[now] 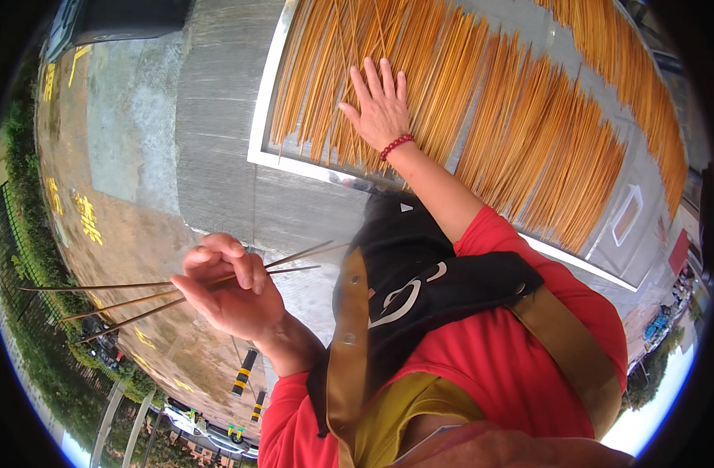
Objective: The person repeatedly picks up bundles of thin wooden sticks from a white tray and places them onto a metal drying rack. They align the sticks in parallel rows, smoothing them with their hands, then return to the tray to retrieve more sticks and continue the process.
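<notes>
My left hand [234, 286], palm up with fingers curled, holds a few thin brown sticks [129, 304]. Their ends stick out on both sides of the hand, over the pavement. My right hand [380, 111] rests palm down, fingers spread, on a layer of long thin orange-brown sticks [439, 76]. A red bead bracelet [396, 147] circles that wrist. These sticks lie roughly side by side on a mesh screen with a pale frame [260, 126]. Some near the right hand cross over the others at an angle.
More sticks [620, 58] lie in another row at the far right. Beside the screen is a grey ribbed surface [216, 117], then brown paving with yellow painted characters [88, 216]. Black-and-yellow bollards [244, 372] stand at lower left. A dark vehicle [123, 20] is at upper left.
</notes>
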Demonstrator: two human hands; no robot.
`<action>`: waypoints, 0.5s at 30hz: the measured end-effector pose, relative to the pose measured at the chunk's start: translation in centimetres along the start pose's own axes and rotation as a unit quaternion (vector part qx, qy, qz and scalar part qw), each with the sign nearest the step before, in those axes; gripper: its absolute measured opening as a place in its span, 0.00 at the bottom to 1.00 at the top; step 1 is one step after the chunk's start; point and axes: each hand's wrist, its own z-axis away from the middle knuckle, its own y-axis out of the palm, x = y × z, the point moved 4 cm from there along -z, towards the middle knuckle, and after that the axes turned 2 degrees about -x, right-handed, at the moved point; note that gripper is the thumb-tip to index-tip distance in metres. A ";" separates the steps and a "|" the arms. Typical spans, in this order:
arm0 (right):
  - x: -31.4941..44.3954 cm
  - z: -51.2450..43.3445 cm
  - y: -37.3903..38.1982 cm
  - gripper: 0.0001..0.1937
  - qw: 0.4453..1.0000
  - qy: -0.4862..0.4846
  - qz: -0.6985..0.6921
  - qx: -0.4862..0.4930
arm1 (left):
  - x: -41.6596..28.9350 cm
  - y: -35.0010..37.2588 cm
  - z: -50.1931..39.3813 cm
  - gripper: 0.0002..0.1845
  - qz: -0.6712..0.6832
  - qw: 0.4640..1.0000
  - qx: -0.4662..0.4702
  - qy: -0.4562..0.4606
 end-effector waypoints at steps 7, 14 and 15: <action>4.6 -4.1 2.2 0.30 0.999 -0.004 -0.043 -0.033 | 0.3 0.6 0.2 0.28 0.000 1.000 0.005 -0.010; -0.2 -0.8 -0.7 0.31 0.997 0.041 -0.028 -0.056 | 0.2 0.2 0.4 0.28 -0.001 1.000 -0.005 -0.006; -0.6 -0.5 -0.3 0.31 0.998 0.054 -0.006 -0.013 | 0.3 0.2 0.4 0.28 0.002 1.000 -0.009 -0.008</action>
